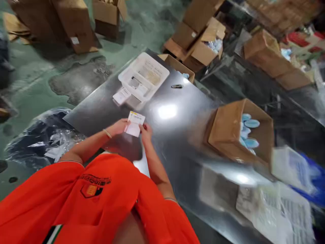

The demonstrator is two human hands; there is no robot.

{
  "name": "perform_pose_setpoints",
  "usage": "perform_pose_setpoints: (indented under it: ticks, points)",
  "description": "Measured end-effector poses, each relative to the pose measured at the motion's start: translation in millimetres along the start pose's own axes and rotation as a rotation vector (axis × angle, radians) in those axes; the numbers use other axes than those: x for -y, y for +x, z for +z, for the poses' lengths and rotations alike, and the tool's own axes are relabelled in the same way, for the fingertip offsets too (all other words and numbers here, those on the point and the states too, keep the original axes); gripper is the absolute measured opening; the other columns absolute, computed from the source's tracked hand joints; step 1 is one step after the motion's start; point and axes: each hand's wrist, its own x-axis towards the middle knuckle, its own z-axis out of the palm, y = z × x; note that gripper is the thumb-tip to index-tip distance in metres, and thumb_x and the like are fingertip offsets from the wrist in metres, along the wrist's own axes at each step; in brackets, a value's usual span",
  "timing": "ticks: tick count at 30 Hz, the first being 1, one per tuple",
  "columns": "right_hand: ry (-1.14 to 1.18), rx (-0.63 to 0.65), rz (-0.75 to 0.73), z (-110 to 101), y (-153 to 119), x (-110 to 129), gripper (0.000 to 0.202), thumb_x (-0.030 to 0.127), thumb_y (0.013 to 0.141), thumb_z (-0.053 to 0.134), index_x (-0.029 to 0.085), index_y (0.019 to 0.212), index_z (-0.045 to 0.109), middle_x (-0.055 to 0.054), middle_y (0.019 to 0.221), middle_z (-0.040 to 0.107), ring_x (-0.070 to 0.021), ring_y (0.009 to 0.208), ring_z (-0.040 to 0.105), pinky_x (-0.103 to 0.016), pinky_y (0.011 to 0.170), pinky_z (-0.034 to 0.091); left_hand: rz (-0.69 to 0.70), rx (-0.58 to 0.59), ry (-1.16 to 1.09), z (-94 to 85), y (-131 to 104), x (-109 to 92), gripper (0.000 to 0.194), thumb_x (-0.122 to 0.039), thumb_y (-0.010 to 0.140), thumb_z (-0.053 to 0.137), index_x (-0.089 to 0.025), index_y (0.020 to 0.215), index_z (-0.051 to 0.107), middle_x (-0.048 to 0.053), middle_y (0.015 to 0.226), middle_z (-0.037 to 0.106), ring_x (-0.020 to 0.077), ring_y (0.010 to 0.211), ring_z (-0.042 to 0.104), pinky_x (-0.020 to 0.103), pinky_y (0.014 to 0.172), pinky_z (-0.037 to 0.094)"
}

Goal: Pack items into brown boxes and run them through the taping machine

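Between my two hands is a small stack of printed paper cards, white with a yellow strip along the top edge. My left hand pinches its left side, and my right hand grips the right side. The stack is held above the shiny metal table. Just beyond it lies a pack of white cards near the table's left edge. Behind that pack sits a white plastic tray with compartments, holding papers and small items too small to name.
A small dark tool lies right of the tray. An open cardboard box with pale blue oval items stands on the right. Clear plastic packs lie at the lower right. More cartons stand on the floor, and a plastic bag lies left.
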Motion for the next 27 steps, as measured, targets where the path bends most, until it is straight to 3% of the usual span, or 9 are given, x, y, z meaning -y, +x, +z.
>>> perform_pose_setpoints:
  ticks: [4, 10, 16, 19, 23, 27]
  points:
    - [0.102, 0.053, -0.007, -0.2, 12.1, 19.3, 0.036, 0.055, 0.081, 0.087, 0.022, 0.090, 0.075, 0.003, 0.077, 0.075, -0.0146, 0.070, 0.065, -0.024, 0.061, 0.053, 0.040, 0.060, -0.094, -11.4, 7.2, -16.4, 0.041, -0.032, 0.086, 0.086, -0.014, 0.122, 0.078, 0.017, 0.122, 0.084, 0.0378, 0.126, 0.078, 0.054, 0.111, 0.063]
    - [0.156, 0.066, -0.042, -8.3, 1.7, 28.0, 0.039, 0.060, 0.087, 0.086, 0.022, 0.091, 0.077, 0.002, 0.081, 0.076, -0.0148, 0.076, 0.068, -0.024, 0.065, 0.054, 0.076, 0.112, -0.109, -8.8, 0.9, -24.5, 0.046, -0.033, 0.084, 0.092, -0.015, 0.125, 0.079, 0.016, 0.120, 0.085, 0.0368, 0.127, 0.078, 0.052, 0.109, 0.064]
    - [0.203, 0.073, -0.046, -11.9, -8.6, 28.2, 0.044, 0.065, 0.088, 0.084, 0.022, 0.091, 0.074, 0.002, 0.083, 0.075, -0.0145, 0.078, 0.068, -0.023, 0.065, 0.054, 0.061, 0.120, -0.064, -2.2, 2.6, -28.1, 0.041, -0.031, 0.088, 0.090, -0.016, 0.124, 0.079, 0.015, 0.120, 0.086, 0.0361, 0.128, 0.078, 0.055, 0.111, 0.064]
    - [0.199, 0.061, -0.043, -9.4, -10.4, 27.3, 0.041, 0.058, 0.083, 0.091, 0.023, 0.089, 0.071, 0.004, 0.080, 0.072, -0.0146, 0.079, 0.067, -0.024, 0.068, 0.056, 0.041, 0.148, -0.056, 2.8, 1.5, -30.4, 0.034, -0.025, 0.091, 0.085, -0.014, 0.122, 0.080, 0.016, 0.120, 0.085, 0.0364, 0.130, 0.077, 0.056, 0.113, 0.063]
    - [0.234, -0.047, -0.014, -14.7, -11.1, 24.5, 0.035, 0.044, 0.081, 0.093, 0.023, 0.087, 0.066, 0.004, 0.078, 0.071, -0.0140, 0.074, 0.065, -0.024, 0.066, 0.054, 0.010, 0.174, -0.074, 4.3, 2.5, -35.1, 0.027, -0.021, 0.097, 0.078, -0.011, 0.122, 0.078, 0.017, 0.115, 0.086, 0.0354, 0.132, 0.075, 0.055, 0.115, 0.061]
    - [0.291, -0.300, 0.039, -43.0, -14.8, 19.7, 0.028, 0.037, 0.090, 0.082, 0.024, 0.085, 0.058, 0.005, 0.074, 0.069, -0.0108, 0.066, 0.060, -0.020, 0.057, 0.046, -0.012, 0.163, -0.103, -5.1, 7.4, -42.0, 0.024, -0.016, 0.104, 0.069, -0.011, 0.126, 0.076, 0.015, 0.110, 0.087, 0.0320, 0.132, 0.074, 0.054, 0.118, 0.059]
